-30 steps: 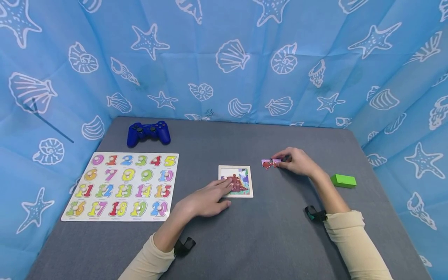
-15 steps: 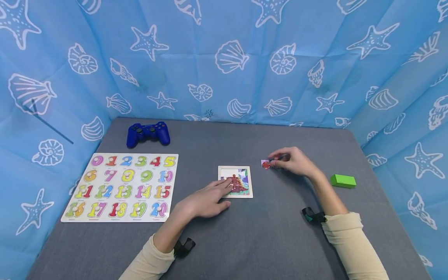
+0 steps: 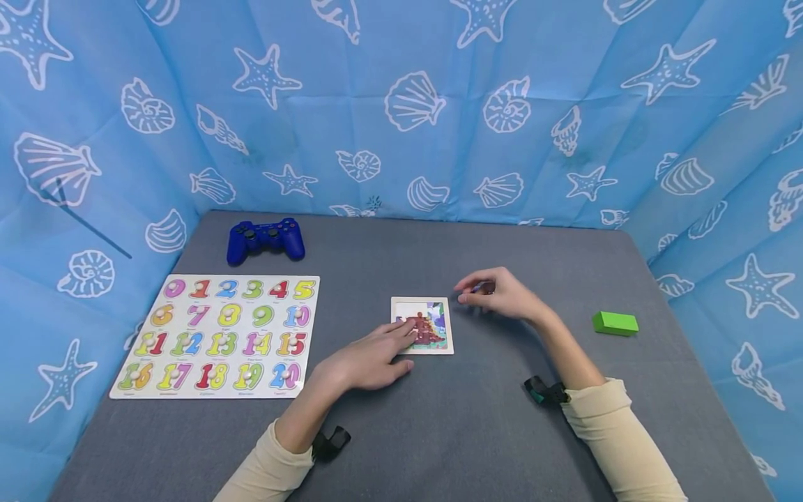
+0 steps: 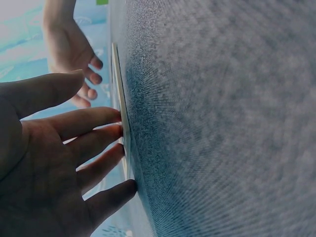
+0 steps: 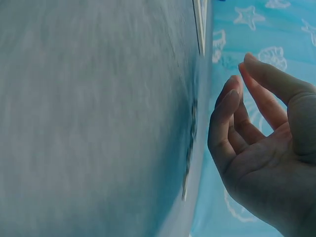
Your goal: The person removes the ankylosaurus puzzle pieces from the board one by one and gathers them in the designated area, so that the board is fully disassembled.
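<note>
A small square wooden jigsaw puzzle (image 3: 433, 331) with a red dinosaur picture lies mid-table; a pale patch shows at its upper left. My left hand (image 3: 373, 355) rests on its left side with fingers extended, and the left wrist view has the fingertips at the board's thin edge (image 4: 118, 81). Right of the board, my right hand (image 3: 502, 296) hovers with loosely bent fingers, thumb and index tips close together, nothing visible between them. Beneath it, loose puzzle pieces (image 5: 189, 158) lie flat in a row, seen edge-on; in the head view the hand mostly covers them.
A white number board (image 3: 216, 335) with knobbed pieces lies at the left. Behind it sits a blue game controller (image 3: 266, 240). A green block (image 3: 615, 323) stands at the right. Blue shell-patterned cloth (image 3: 401, 139) hangs around the table's back and sides.
My right hand has moved left toward the puzzle board and now covers the loose pieces that showed beside its fingertips. My left hand has stayed on the board.
</note>
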`<state>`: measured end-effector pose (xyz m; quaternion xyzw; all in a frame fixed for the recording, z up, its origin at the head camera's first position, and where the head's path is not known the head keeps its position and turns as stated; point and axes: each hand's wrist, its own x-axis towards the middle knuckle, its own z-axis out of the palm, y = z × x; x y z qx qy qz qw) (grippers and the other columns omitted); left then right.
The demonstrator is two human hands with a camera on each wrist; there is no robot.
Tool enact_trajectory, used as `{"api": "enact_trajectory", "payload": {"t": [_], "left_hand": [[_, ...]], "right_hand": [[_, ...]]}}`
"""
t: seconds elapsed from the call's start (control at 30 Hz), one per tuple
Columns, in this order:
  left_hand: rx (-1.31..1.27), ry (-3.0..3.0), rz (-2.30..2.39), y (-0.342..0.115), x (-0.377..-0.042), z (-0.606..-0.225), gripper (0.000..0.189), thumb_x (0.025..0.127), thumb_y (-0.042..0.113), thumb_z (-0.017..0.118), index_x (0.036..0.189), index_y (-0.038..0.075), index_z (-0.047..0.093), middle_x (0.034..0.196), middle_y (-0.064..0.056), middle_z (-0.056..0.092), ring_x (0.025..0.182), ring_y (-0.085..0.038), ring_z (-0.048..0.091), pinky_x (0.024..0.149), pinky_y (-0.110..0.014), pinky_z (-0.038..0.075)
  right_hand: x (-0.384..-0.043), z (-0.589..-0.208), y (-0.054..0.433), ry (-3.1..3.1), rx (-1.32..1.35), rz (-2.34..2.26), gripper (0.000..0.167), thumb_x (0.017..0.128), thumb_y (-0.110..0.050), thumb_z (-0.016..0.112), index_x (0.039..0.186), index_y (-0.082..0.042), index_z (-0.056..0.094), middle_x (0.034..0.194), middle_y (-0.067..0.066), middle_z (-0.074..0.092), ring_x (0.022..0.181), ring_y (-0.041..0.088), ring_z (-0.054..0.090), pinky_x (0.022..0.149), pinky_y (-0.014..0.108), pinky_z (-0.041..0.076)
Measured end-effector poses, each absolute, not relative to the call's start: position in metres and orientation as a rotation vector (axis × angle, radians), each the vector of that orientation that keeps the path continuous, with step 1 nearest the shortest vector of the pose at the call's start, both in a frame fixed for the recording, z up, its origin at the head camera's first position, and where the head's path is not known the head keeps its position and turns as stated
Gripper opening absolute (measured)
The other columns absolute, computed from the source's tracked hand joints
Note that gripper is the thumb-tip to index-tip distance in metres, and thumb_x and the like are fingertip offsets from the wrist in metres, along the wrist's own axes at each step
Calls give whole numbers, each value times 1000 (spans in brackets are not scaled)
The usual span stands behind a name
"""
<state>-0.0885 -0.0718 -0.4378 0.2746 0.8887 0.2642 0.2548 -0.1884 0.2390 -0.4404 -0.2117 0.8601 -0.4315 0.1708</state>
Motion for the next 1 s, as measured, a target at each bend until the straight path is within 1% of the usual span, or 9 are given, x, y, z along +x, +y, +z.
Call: {"api": "enact_trajectory", "payload": {"t": [0.1, 0.17, 0.33, 0.47, 0.57, 0.67, 0.8, 0.87, 1.0], "left_hand": [[745, 2403, 727, -72, -89, -438, 62, 112, 30, 57, 168, 8, 40, 183, -6, 23, 171, -30, 20, 138, -52, 24], [761, 2406, 718, -73, -91, -443, 63, 112, 32, 57, 168, 10, 40, 183, -6, 24, 171, -31, 21, 138, -53, 26], [806, 2421, 711, -76, -99, -473, 66, 112, 41, 54, 170, 17, 37, 184, -3, 21, 171, -31, 21, 136, -55, 27], [772, 2400, 723, -75, -93, -453, 65, 112, 37, 56, 170, 15, 37, 184, -4, 21, 171, -31, 21, 136, -58, 27], [734, 2386, 714, -73, -88, -435, 64, 113, 33, 56, 170, 13, 37, 184, -5, 21, 171, -30, 20, 137, -56, 26], [740, 2385, 711, -73, -87, -433, 64, 113, 32, 56, 170, 12, 36, 184, -5, 21, 171, -30, 20, 137, -55, 25], [795, 2402, 703, -76, -93, -452, 64, 114, 38, 53, 171, 16, 35, 184, -6, 21, 170, -32, 22, 136, -56, 29], [801, 2402, 708, -76, -93, -453, 64, 113, 37, 53, 171, 15, 35, 184, -6, 21, 170, -33, 22, 136, -56, 29], [760, 2388, 704, -74, -91, -440, 62, 114, 32, 54, 170, 11, 36, 183, -7, 22, 171, -31, 20, 137, -54, 26]], "right_hand": [[-187, -442, 229, 2390, -629, -1242, 24, 102, -12, 76, 123, -1, 78, 112, 19, 78, 77, 26, 69, 64, 33, 62], [-187, -444, 222, 2356, -650, -1244, 23, 102, -10, 75, 123, 0, 78, 113, 20, 79, 77, 24, 70, 65, 33, 62], [-187, -448, 204, 2289, -701, -1208, 21, 103, -8, 73, 121, 1, 78, 106, 21, 80, 76, 18, 71, 66, 31, 62], [-188, -448, 192, 2278, -718, -1159, 17, 102, -8, 74, 116, 1, 80, 97, 17, 80, 74, 14, 70, 67, 29, 62], [-188, -447, 187, 2291, -723, -1123, 14, 101, -8, 76, 112, 0, 81, 91, 14, 78, 74, 12, 70, 67, 27, 62], [-189, -446, 184, 2313, -742, -1079, 11, 100, -7, 76, 108, -1, 81, 87, 11, 77, 73, 10, 68, 66, 24, 61], [-189, -447, 182, 2345, -769, -1016, 8, 100, -9, 77, 105, -4, 82, 82, 5, 73, 69, 6, 64, 62, 21, 55], [-189, -446, 181, 2360, -764, -994, 7, 100, -10, 77, 103, -5, 82, 80, 1, 70, 68, 5, 61, 61, 20, 52], [-187, -445, 179, 2393, -753, -971, 5, 100, -10, 77, 102, -8, 81, 80, -1, 66, 68, 7, 58, 61, 20, 49]]}}
